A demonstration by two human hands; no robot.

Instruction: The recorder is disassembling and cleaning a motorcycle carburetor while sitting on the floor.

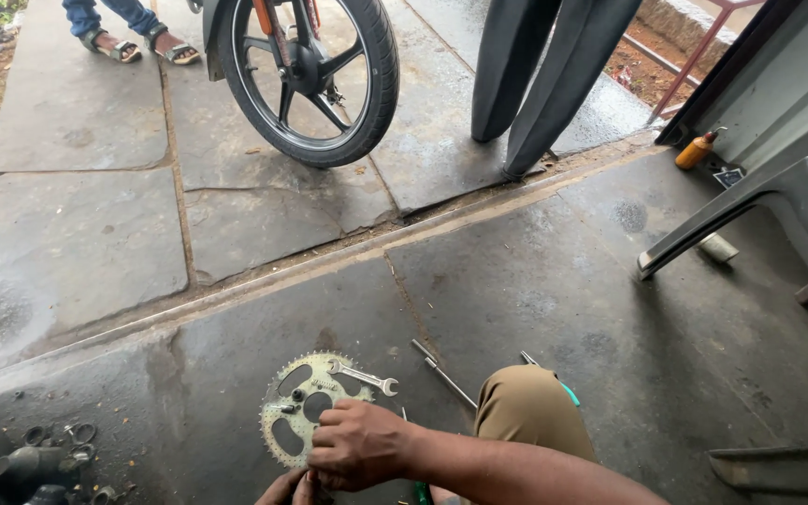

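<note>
Down on the grey concrete floor [610,309], right in front of my knee [530,407], I am looking at a toothed metal sprocket [303,408] lying flat. A silver spanner [364,378] is resting across its upper right edge, touching the teeth. I am reaching my right hand [359,443] across my body so that it is lying over the lower right part of the sprocket, fingers curled in tight, though I cannot tell what they are pinching. My left hand [284,489] is just showing at the bottom edge beneath the right one, touching it, and its fingers are too hidden for me to judge how they are standing. A long thin metal tool [443,373] is lying on the floor between sprocket and knee. Small rings and dark parts [53,458] are sitting at lower left. Further off, a motorcycle wheel [310,79] is standing on stone slabs, with another person's sandalled feet [140,45] beyond it, and an orange bottle [696,150] is standing at right.
</note>
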